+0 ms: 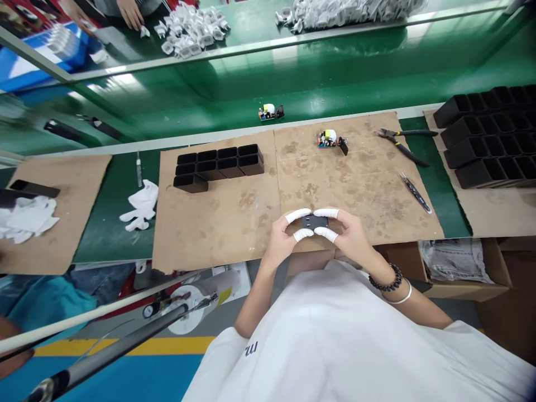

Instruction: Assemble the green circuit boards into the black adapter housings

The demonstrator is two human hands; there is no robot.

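A small black plastic cover with little slots (315, 221) is held level near the front edge of the cardboard mat (234, 229). My left hand (282, 237) pinches its left end between thumb and finger. At the opposite end, my right hand (349, 234) grips it the same way. White finger cots cover the thumbs and forefingers. Further back on the mat lies a small circuit board (329, 139) with a black piece attached. Several open black plastic cases (228, 164) stand in rows at the mat's back left.
Diagonal cutters (404, 142) and tweezers (415, 194) lie to the right, before many black cases (481, 139). Another circuit board (270, 112) sits beyond the mat. A white glove (142, 205) lies left. Across the bench, a person's hand (130, 12) is near white parts (192, 30).
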